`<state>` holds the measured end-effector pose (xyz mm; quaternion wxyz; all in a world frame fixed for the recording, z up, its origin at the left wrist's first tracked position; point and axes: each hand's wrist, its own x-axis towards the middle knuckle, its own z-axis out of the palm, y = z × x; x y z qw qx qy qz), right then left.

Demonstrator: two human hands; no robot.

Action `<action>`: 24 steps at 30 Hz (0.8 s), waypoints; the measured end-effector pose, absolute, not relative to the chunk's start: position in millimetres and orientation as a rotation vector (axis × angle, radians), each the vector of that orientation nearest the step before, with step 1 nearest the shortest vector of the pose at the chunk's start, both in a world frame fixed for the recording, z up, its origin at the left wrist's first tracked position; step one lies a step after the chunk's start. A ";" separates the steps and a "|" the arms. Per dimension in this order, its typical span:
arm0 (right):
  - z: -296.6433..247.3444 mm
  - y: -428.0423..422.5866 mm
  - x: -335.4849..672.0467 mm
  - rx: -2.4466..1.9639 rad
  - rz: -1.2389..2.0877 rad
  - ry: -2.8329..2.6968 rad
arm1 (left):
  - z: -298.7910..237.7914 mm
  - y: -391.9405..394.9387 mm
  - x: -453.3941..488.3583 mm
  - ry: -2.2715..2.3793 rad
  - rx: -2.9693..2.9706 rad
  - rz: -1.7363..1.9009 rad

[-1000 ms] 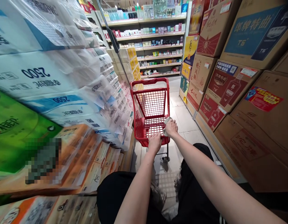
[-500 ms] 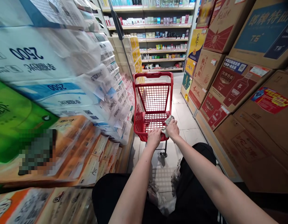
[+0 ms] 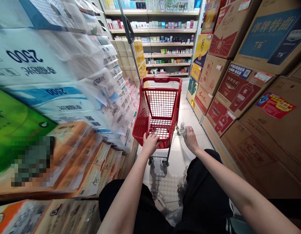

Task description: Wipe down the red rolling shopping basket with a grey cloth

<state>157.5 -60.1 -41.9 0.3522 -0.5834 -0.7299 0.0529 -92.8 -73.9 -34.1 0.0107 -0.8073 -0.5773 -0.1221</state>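
Observation:
A small red shopping cart (image 3: pixel 168 143) with a mesh basket stands in front of my knees. My left hand (image 3: pixel 150 144) rests at the basket's near rim, its fingers hooked over the edge. Off the cart's right side, apart from the basket, my right hand (image 3: pixel 190 139) is closed on a crumpled pale cloth (image 3: pixel 181 129). The cloth hangs forward from the fingers, close to the cart's right wall. Through the mesh, the basket floor shows with nothing lying on it.
Stacked tissue packs (image 3: pixel 48 68) crowd the left side. Liquor cartons (image 3: pixel 250 87) line the right on a low platform. Behind the cart are shelves (image 3: pixel 169 31) of small boxes and bottles. A thin pole with a dark handle (image 3: pixel 129 29) rises beyond the cart's left. Tiled floor (image 3: pixel 201 139) runs between.
My right hand has moved right with the cloth, away from the cart's near rim. My left hand has slid left along the rim, and the cart has turned slightly.

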 end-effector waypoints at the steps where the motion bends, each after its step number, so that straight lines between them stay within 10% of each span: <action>1: -39.5 -60.0 150.8 -1.414 0.127 -1.958 | -34.6 -73.6 -95.0 -1.805 -2.527 -0.349; 24: -31.8 -59.1 101.8 -1.015 0.190 -2.442 | -34.3 -85.8 -102.9 -1.838 -2.591 -0.334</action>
